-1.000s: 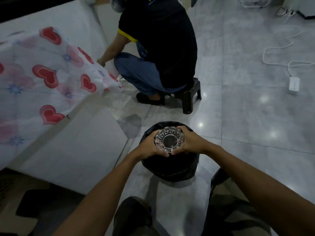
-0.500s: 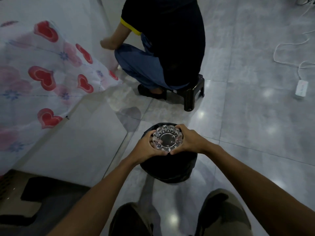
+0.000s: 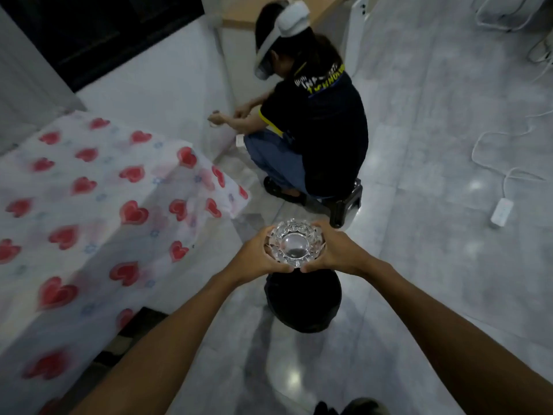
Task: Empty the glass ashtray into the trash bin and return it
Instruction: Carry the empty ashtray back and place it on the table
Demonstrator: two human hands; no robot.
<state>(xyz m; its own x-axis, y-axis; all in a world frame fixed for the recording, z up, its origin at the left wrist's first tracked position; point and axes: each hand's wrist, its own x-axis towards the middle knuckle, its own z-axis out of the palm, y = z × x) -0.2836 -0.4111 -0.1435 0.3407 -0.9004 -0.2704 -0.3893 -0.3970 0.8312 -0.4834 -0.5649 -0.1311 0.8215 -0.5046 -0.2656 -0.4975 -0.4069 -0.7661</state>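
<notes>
A round cut-glass ashtray is held upright at the centre of the head view, its bowl looking clear. My left hand grips its left rim and my right hand grips its right rim. Just below and nearer to me, a black bag-lined trash bin stands on the grey tiled floor. The ashtray sits above the bin's far edge, raised well off it.
A table draped in a white cloth with red hearts fills the left. Another person crouches on a low black stool just beyond the bin. A white power strip and cables lie on the floor at right.
Both hands have lifted the ashtray up off the bin's mouth. The view has risen and pulled back, so the bin now lies below the ashtray and the table top shows.
</notes>
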